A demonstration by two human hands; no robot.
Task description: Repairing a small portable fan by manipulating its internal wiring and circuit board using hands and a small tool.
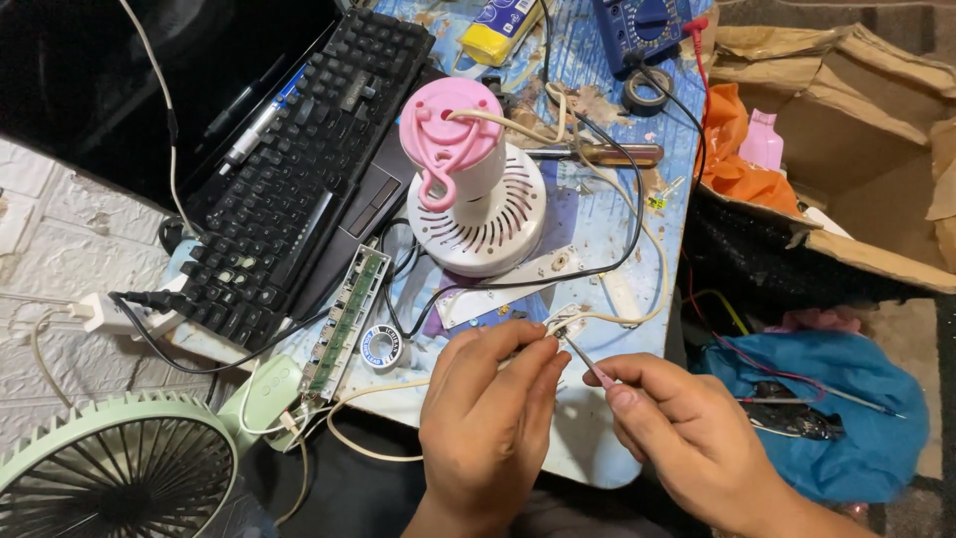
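The left hand (488,394) was pinched shut on a small white connector piece (564,321) at the end of a cream cable (637,234), holding it just above the table edge (588,468) near the centre of the view. The right hand (687,428) was closed in a pen-like grip on a slim pink-handled tool (588,364), apparently tweezers. The tool's long axis ran from about four o'clock, at the hand, up toward ten o'clock, where its fine tip touched or nearly touched the white piece; which, I could not tell. From the right hand the piece lay toward ten o'clock, close by, and the left hand was the nearer, being already on it. At twelve o'clock from the hands stood a white, slotted round fan base with a pink top (468,169), the cream cable leading into it. A black keyboard (299,169) lay at ten o'clock, a green fan (110,468) at eight. At two o'clock an open cardboard box (856,149) held orange plastic (742,149) and a small pink item; its deeper contents were hidden.
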